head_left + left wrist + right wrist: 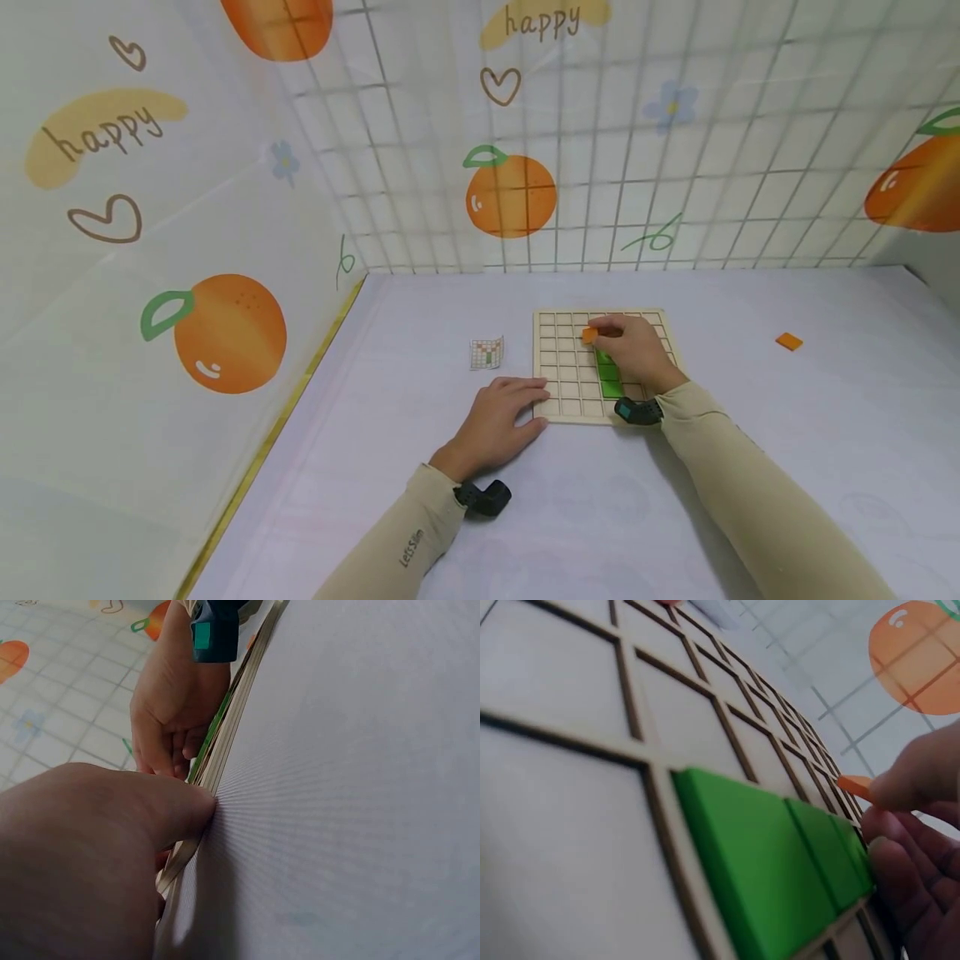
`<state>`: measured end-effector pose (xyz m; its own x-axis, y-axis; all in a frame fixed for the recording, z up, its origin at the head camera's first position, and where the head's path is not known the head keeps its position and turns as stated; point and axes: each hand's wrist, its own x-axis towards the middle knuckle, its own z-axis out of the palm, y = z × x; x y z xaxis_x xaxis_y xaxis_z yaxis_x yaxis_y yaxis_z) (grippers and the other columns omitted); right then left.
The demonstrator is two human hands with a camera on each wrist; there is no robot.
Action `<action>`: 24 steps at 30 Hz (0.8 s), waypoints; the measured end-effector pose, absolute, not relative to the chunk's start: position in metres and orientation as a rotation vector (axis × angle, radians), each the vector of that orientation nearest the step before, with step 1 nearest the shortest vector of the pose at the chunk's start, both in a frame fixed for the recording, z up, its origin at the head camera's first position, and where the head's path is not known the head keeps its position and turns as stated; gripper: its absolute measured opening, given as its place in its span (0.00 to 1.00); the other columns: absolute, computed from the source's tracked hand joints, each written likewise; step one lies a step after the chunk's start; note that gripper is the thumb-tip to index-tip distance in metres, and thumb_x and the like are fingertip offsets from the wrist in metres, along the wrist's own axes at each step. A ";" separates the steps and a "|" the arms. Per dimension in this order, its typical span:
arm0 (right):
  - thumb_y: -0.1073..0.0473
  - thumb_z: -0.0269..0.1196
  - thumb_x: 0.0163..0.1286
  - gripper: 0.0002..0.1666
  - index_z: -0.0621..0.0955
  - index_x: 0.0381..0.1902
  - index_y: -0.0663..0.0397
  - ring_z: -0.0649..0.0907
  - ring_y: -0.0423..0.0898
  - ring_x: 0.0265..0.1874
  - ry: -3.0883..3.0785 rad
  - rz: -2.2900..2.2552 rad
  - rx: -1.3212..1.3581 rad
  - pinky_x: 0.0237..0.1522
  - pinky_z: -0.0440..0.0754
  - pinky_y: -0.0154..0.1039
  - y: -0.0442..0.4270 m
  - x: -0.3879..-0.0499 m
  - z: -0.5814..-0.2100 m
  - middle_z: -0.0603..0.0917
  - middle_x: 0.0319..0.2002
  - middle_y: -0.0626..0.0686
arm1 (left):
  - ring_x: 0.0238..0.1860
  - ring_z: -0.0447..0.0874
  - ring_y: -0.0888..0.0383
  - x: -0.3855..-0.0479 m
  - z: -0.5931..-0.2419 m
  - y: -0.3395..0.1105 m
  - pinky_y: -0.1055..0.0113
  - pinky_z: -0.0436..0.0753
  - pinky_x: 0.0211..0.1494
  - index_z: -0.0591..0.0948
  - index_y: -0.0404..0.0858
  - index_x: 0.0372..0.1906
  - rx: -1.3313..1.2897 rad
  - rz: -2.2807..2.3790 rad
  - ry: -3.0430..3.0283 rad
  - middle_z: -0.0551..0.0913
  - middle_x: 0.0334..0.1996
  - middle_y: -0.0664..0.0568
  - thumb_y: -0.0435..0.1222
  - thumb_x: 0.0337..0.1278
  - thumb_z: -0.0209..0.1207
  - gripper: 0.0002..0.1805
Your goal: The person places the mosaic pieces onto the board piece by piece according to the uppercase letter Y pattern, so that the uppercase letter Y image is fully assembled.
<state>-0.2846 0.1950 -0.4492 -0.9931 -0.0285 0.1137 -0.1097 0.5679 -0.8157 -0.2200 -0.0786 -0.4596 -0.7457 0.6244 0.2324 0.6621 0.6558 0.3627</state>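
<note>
A wooden grid board (pixel 567 408) lies flat on the table. Between thumb and fingers, my right hand (pixel 636 352) pinches an orange square tile (pixel 589 335) over the board's upper middle squares. Green tiles (pixel 611 382) sit in a column of squares just below that hand; the right wrist view shows three of these green tiles (pixel 754 859) side by side. My left hand (pixel 497 423) rests at the board's lower left edge, fingertips on the rim. In the left wrist view its thumb (pixel 176 806) touches the board's side.
A small paper card (pixel 487 353) with a coloured grid pattern lies left of the board. Another orange tile (pixel 789 341) is on the table at the right. Behind the table hangs a curtain (pixel 600 158) printed with oranges.
</note>
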 end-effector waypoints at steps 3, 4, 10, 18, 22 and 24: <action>0.60 0.61 0.73 0.20 0.81 0.61 0.57 0.80 0.55 0.53 -2.714 1.410 0.135 0.53 0.76 0.49 0.196 -0.283 -0.448 0.83 0.55 0.59 | 0.68 0.67 0.56 -0.219 -0.458 -0.079 0.52 0.67 0.68 0.80 0.46 0.64 -1.083 -0.667 -2.783 0.72 0.69 0.62 0.47 0.68 0.58 0.22; 0.60 0.61 0.73 0.20 0.81 0.61 0.57 0.80 0.55 0.53 -2.719 1.402 0.143 0.52 0.76 0.49 0.197 -0.283 -0.447 0.83 0.55 0.59 | 0.68 0.67 0.56 -0.219 -0.458 -0.079 0.52 0.67 0.67 0.80 0.46 0.64 -1.083 -0.671 -2.786 0.72 0.69 0.62 0.46 0.68 0.58 0.22; 0.60 0.61 0.73 0.21 0.80 0.62 0.59 0.81 0.55 0.50 -2.730 1.328 0.181 0.49 0.78 0.49 0.197 -0.282 -0.447 0.84 0.52 0.60 | 0.68 0.66 0.56 -0.218 -0.457 -0.079 0.52 0.67 0.68 0.80 0.46 0.64 -1.081 -0.671 -2.791 0.72 0.69 0.62 0.46 0.68 0.58 0.22; 0.61 0.61 0.72 0.20 0.81 0.60 0.60 0.82 0.55 0.50 -2.740 1.285 0.168 0.51 0.79 0.51 0.193 -0.280 -0.446 0.84 0.52 0.60 | 0.69 0.66 0.56 -0.219 -0.456 -0.079 0.52 0.66 0.68 0.80 0.46 0.64 -1.082 -0.683 -2.792 0.72 0.69 0.62 0.45 0.68 0.58 0.22; 0.63 0.61 0.71 0.21 0.81 0.60 0.63 0.82 0.56 0.51 -2.739 1.283 0.190 0.52 0.79 0.51 0.192 -0.279 -0.445 0.84 0.52 0.61 | 0.69 0.66 0.56 -0.219 -0.457 -0.078 0.52 0.66 0.68 0.80 0.47 0.64 -1.080 -0.682 -2.797 0.72 0.70 0.62 0.46 0.68 0.58 0.22; 0.63 0.61 0.71 0.20 0.82 0.59 0.62 0.82 0.56 0.51 -2.740 1.283 0.189 0.52 0.79 0.51 0.191 -0.278 -0.445 0.84 0.52 0.61 | 0.69 0.66 0.56 -0.219 -0.458 -0.079 0.52 0.67 0.68 0.80 0.47 0.64 -1.081 -0.673 -2.796 0.71 0.70 0.63 0.46 0.68 0.58 0.22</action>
<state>-0.2783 0.1908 -0.4448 -0.9861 -0.0657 0.1524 -0.1591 0.6350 -0.7560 -0.2194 -0.0785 -0.4577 -0.7504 0.6243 0.2171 0.6547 0.6569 0.3741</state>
